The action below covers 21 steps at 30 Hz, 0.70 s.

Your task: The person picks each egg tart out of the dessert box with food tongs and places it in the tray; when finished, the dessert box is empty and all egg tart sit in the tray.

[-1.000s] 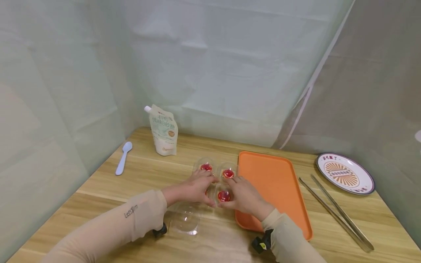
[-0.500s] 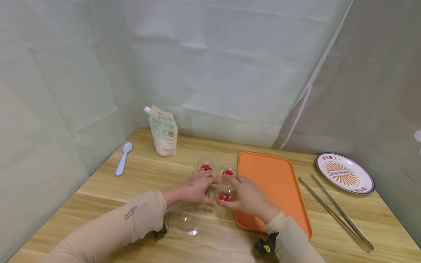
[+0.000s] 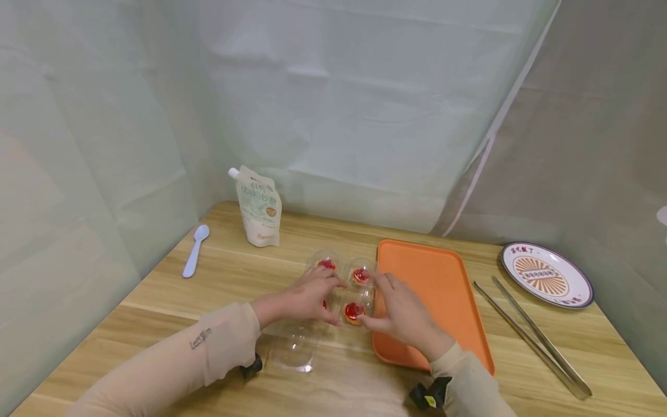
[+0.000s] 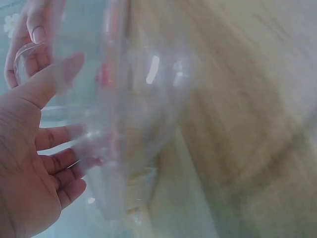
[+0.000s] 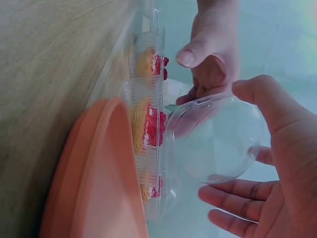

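Since the earlier frame the right hand point(image 3: 403, 315) has shifted toward three o'clock, its thumb and fingers pinching a clear, domed plastic lid point(image 5: 213, 141). On the wood-grained counter point(image 3: 229, 289), a flat orange rectangular tray point(image 3: 440, 278) runs beneath that hand toward one o'clock. Lettering on the beige left sleeve point(image 3: 224, 341) begins "Let's", the rest blurred. The clear, roughly square plastic container point(image 5: 146, 87) sits between the hands, with no evident long axis: ten o'clock from the right, two o'clock from the left hand point(image 3: 304, 298), which spreads closer over it; whether that one grips, I cannot tell. The white, dark-rimmed round plate point(image 3: 560, 289) bears unreadable characters; the cream-and-green spouted pouch point(image 3: 260, 217), at eleven o'clock, seems to read 有机 and 砂糖. Smallest are the red-topped yellow tarts point(image 3: 354, 313) inside the container.
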### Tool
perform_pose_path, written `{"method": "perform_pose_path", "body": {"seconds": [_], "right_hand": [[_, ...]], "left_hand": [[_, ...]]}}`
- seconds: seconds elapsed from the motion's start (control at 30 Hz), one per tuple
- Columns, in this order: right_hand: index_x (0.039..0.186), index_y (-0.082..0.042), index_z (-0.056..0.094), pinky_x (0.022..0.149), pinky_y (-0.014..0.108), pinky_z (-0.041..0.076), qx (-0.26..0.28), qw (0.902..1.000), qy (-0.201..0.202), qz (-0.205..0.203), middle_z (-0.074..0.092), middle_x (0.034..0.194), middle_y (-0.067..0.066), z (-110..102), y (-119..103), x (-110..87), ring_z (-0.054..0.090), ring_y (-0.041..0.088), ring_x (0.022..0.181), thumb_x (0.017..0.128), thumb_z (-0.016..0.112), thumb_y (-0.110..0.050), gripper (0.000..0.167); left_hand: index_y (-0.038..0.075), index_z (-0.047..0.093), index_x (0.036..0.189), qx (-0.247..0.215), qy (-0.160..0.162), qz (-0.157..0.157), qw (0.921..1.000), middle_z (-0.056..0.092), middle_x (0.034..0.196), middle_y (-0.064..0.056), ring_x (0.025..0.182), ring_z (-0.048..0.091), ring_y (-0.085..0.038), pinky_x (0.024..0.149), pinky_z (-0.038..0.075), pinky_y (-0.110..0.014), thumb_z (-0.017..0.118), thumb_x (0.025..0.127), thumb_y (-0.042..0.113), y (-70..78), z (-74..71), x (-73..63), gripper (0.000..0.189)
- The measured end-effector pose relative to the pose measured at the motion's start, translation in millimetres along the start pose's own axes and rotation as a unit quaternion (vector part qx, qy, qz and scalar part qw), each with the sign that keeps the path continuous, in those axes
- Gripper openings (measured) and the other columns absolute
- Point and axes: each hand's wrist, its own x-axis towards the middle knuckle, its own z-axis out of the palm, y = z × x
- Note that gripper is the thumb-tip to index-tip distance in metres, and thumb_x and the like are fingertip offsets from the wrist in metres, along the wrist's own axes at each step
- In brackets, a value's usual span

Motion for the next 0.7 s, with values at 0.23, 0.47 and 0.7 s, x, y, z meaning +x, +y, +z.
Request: {"method": "perform_pose_path", "body": {"seconds": [0.23, 0.47, 0.7], "right_hand": [[0.140, -0.011, 0.039, 0.087, 0.043, 0.052, 0.042, 0.9975, 0.049, -0.028, 0.061, 0.113, 0.008, -1, 1, -5.4, 0.060, 0.024, 0.102, 0.072, 0.080, -0.035, 0.082], [0.138, -0.008, 0.038, 0.084, 0.035, 0.055, 0.092, 0.9921, 0.069, -0.048, 0.058, 0.114, 0.008, -2, -1, -10.8, 0.059, 0.020, 0.101, 0.071, 0.082, -0.029, 0.083], [0.135, -0.007, 0.041, 0.093, 0.040, 0.053, 0.141, 0.9850, 0.080, -0.059, 0.057, 0.126, 0.009, -1, -4, -15.7, 0.062, 0.025, 0.107, 0.070, 0.082, -0.022, 0.079]], "left_hand": [[0.014, 0.053, 0.135, -0.012, 0.015, 0.019, 0.9996, 0.056, 0.129, -0.006, 0.125, 0.044, -0.025, 0.113, 0.030, -0.051, 0.082, 0.069, 0.049, 5.6, -6.8, -2.6, 0.079], [0.016, 0.048, 0.139, -0.061, 0.018, 0.012, 0.9979, 0.053, 0.135, -0.005, 0.130, 0.043, -0.027, 0.110, 0.035, -0.052, 0.084, 0.068, 0.045, 14.3, -9.2, -8.5, 0.085], [0.019, 0.046, 0.140, -0.087, 0.029, 0.026, 0.9955, 0.054, 0.135, -0.003, 0.129, 0.045, -0.026, 0.108, 0.038, -0.051, 0.084, 0.067, 0.044, 19.5, -9.2, -15.5, 0.086]]}}
